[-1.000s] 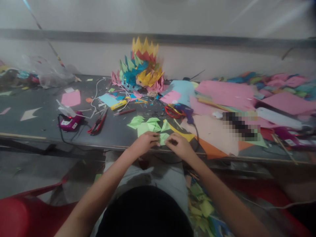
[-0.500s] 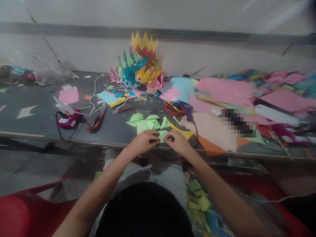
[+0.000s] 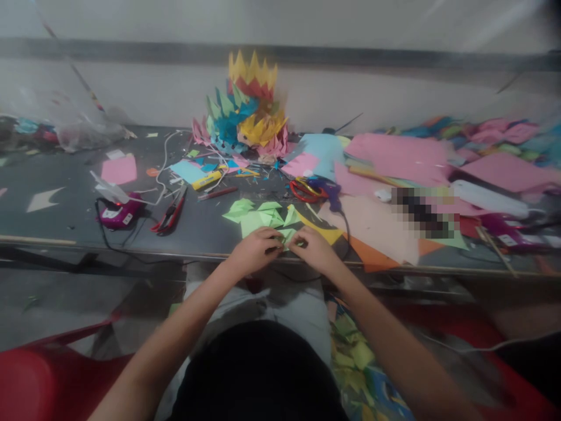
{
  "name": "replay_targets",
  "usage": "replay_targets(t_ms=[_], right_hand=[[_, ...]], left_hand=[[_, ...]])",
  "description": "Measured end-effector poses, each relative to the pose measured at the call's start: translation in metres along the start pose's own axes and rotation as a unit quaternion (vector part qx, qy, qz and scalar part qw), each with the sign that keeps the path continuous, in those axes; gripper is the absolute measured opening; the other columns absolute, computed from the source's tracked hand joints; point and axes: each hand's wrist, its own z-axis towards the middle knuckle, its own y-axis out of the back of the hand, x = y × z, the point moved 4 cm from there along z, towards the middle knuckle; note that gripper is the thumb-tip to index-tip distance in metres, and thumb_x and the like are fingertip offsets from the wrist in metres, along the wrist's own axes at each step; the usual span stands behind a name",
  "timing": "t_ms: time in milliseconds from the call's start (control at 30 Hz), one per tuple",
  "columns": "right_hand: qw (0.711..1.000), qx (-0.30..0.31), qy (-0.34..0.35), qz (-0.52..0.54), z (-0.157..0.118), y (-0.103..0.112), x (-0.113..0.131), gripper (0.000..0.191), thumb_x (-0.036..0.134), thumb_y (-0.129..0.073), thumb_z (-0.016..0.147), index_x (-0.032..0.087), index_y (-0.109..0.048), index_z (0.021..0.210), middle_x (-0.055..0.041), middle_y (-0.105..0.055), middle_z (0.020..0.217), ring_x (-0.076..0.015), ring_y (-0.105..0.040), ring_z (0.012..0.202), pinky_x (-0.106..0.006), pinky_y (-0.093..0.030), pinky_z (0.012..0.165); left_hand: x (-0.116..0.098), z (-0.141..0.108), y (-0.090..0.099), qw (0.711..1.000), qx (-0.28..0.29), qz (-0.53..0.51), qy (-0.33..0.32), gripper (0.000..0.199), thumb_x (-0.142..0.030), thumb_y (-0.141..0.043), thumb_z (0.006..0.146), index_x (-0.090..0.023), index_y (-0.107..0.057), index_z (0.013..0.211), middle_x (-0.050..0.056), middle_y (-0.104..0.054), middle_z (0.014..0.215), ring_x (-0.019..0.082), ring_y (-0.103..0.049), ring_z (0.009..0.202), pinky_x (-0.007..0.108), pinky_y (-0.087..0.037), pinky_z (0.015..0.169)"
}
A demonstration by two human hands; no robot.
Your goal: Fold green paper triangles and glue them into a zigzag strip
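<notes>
Closest in, a red chair (image 3: 26, 374) is on the left. Down low, by the person's right leg, lies a heap of green folded papers (image 3: 357, 354), and I can't tell if a box or bag holds them.

At the near edge of the bench (image 3: 205, 234), the two hands almost meet over a small green paper (image 3: 287, 234). The left hand (image 3: 256, 250) has its grip nearly closed, with the thumb and fingertips pinching the left side of the paper. The right hand (image 3: 313, 248) has a grip that is small and round, with the fingertips together on the right side. The fingers hide a lot of the paper.

Just past the hands is a flat green sheet (image 3: 252, 223), with folded green pieces (image 3: 269, 214) along its far side. A yellow paper (image 3: 326, 233) lies to their right.

Farther off, red-handled cutters (image 3: 170, 214) and a purple box (image 3: 118, 213) sit on the left. A purple glue gun (image 3: 334, 199) is on the right, near big pink sheets (image 3: 398, 155).

At the back stands a bright, spiky paper model (image 3: 245, 120). Far left is a clear plastic bag (image 3: 81, 128); what is in it is too blurry to tell.
</notes>
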Motion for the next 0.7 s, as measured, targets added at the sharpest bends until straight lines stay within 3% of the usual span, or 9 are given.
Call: replay_targets(t_ms=[133,333,500,700], right_hand=[[1.0,0.002,-0.005,-0.012,0.0,-0.001,0.0,0.012,0.025,-0.06,0.071,0.019,-0.058,0.061,-0.0009,-0.053,0.068,-0.0153,-0.054,0.069,-0.028,-0.042,0.065],[1.0,0.018,-0.005,0.013,-0.001,0.006,0.003,0.013,0.029,-0.062,0.07,0.019,-0.054,0.069,-0.0006,-0.055,0.071,-0.0154,-0.054,0.07,-0.028,-0.043,0.064],[0.997,0.064,-0.01,0.042,-0.003,0.013,-0.002,0.01,0.023,-0.061,0.069,0.019,-0.055,0.076,-0.0012,-0.059,0.077,-0.0141,-0.055,0.069,-0.027,-0.045,0.065],[0.99,0.12,0.006,0.07,-0.005,0.023,-0.011,0.014,0.022,-0.056,0.072,0.019,-0.059,0.085,-0.0028,-0.062,0.082,-0.0149,-0.058,0.074,-0.03,-0.049,0.07]], left_hand=[[-0.013,-0.01,-0.007,0.995,0.03,0.092,-0.028,0.02,-0.021,-0.047,0.085,-0.015,-0.064,0.093,0.008,-0.065,0.094,0.019,-0.059,0.094,0.033,-0.048,0.084],[-0.024,-0.016,-0.006,0.985,0.052,0.162,-0.007,0.028,-0.027,-0.049,0.085,-0.012,-0.06,0.106,0.011,-0.063,0.108,0.022,-0.057,0.105,0.034,-0.047,0.085],[-0.02,-0.015,-0.002,0.986,0.081,0.145,-0.024,0.03,-0.028,-0.047,0.086,-0.013,-0.061,0.108,0.01,-0.064,0.112,0.022,-0.057,0.107,0.034,-0.047,0.086],[-0.015,-0.017,0.004,0.995,0.066,0.078,-0.011,0.03,-0.026,-0.046,0.086,-0.015,-0.06,0.109,0.009,-0.063,0.115,0.021,-0.056,0.109,0.036,-0.044,0.092]])
